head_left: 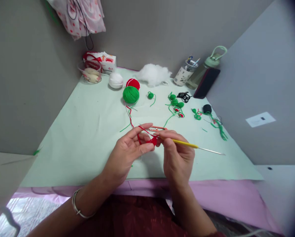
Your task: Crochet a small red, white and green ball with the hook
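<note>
My left hand (131, 148) pinches a small piece of red crochet work (153, 141) between thumb and fingers. Red yarn (131, 119) runs from the raised index finger back toward the yarn balls. In my right hand (178, 154) is a crochet hook (185, 143) with a yellow handle, held like a pencil. One metal end reaches the red work; the other points out to the right. Just behind my hands lie orange-handled thread snips (159, 128), partly covered by my fingers. The stitches are too small to make out.
A green yarn ball (131, 94), a red ball (133, 84) and a white ball (116, 81) sit at the back left. White stuffing (154, 75) lies by the wall. Small green crocheted pieces (174, 101), a hair claw (184, 96), a phone (206, 83) and a bottle (199, 75) are at right.
</note>
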{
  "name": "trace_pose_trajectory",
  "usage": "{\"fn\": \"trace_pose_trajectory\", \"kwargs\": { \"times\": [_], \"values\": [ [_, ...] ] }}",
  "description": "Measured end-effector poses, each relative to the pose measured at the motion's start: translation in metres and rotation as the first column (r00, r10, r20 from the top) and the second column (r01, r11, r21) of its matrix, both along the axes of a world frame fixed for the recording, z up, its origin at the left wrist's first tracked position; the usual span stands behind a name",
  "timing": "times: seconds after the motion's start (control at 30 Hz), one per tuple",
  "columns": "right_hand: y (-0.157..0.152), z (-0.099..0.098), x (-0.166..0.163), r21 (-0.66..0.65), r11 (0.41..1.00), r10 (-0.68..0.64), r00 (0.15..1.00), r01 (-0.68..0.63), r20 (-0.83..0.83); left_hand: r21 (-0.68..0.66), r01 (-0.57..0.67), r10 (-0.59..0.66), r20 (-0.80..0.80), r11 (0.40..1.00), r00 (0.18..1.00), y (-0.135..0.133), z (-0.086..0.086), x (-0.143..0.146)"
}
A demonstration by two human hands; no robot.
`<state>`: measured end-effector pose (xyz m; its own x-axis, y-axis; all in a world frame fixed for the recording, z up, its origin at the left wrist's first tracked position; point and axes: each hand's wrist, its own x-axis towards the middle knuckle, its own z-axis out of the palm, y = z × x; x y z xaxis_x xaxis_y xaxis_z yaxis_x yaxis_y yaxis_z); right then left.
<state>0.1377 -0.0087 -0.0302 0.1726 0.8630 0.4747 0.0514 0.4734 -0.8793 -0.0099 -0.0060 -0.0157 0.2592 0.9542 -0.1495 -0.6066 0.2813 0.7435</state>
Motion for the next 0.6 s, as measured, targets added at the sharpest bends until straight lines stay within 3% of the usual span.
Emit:
{"fn": "trace_pose_trajectory", "kwargs": {
  "times": [0.13,0.3,0.6],
  "values": [
    [0.003,-0.002,0.003,-0.083,0.995,0.049,0.991,-0.060,-0.126,-0.041,-0.006,0.007,0.015,0.999,1.000,0.002,0.003,-0.001],
    [0.004,0.000,0.002,-0.086,0.991,0.082,0.975,-0.102,-0.205,-0.064,-0.030,0.030,0.004,0.998,1.000,0.003,0.004,-0.002],
    [-0.006,0.007,0.006,0.067,0.996,0.051,0.998,-0.054,0.046,-0.025,-0.116,0.113,-0.087,0.993,0.990,0.002,0.001,-0.004]
  ]
}}
